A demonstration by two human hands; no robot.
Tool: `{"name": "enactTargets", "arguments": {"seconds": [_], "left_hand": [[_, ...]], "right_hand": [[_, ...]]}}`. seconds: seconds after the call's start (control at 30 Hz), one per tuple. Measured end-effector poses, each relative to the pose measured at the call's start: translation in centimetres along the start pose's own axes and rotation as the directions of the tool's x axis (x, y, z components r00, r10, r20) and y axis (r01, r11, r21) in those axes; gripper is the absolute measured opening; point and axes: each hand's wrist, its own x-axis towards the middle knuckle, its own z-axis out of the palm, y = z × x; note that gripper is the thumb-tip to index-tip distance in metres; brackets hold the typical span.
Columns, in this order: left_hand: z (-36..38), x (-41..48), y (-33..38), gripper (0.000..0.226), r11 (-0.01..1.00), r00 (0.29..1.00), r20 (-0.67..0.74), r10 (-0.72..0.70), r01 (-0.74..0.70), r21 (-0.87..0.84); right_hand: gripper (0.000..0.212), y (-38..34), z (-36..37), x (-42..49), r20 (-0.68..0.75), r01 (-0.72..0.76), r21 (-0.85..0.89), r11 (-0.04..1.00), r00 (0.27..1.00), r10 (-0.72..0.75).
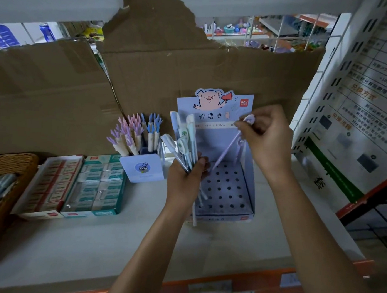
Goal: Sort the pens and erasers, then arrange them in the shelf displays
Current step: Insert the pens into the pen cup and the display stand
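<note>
Though small, "deli" logo [244,102] on pen display [225,217]

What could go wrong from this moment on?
The purple pen, pinched near its top by the right hand, slants toward the holed base of the display box; its tip could miss a hole. The left hand grips a fanned pen bundle; one could slip out.

Pale grey shelf board [91,248], with an orange metal front rail [266,278] along its near edge. Torn brown cardboard sheets [193,67] stand as backing at the far side. White wire grid panel [283,29], far right, above the cardboard. White perforated metal upright [357,43], right, beside a printed paper notice [377,94]. White upper shelf [49,4] overhead. Light dim and even.
</note>
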Motion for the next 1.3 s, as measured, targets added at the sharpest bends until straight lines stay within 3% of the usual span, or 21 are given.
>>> {"name": "enactTargets", "arguments": {"seconds": [0.1,0.27,0.4,0.83,1.07,1.3], "left_hand": [[0.0,0.0,0.3,0.013,0.993,0.999,-0.008,-0.049,0.048,-0.112],[0.3,0.0,0.0,0.008,0.993,0.999,0.001,-0.051,0.051,-0.11],[0.4,-0.1,-0.1,0.009,0.994,0.999,0.0,-0.053,0.053,-0.099],[0.2,-0.2,-0.3,0.008,0.999,0.999,-0.005,-0.033,0.033,-0.015],[0.2,-0.4,0.0,0.02,1.0,1.0,-0.007,-0.025,0.025,0.011],[0.3,-0.4,-0.1,0.016,0.999,0.999,-0.019,-0.028,0.028,0.04]], "right_hand": [[0.028,0.0,-0.5,0.4,-0.026,0.099,-0.132,0.986,0.994,-0.103],[0.026,1.4,0.1,-0.4,0.082,0.238,-0.267,0.934,0.971,-0.224],[0.026,1.6,0.4,-0.6,0.139,0.264,-0.304,0.915,0.963,-0.232],[0.026,1.7,0.4,0.1,0.134,0.304,-0.384,0.872,0.952,-0.274],[0.031,1.3,0.1,0.4,0.122,0.218,-0.378,0.9,0.975,-0.185],[0.029,1.8,0.5,0.3,0.128,0.298,-0.394,0.869,0.954,-0.27]]}}
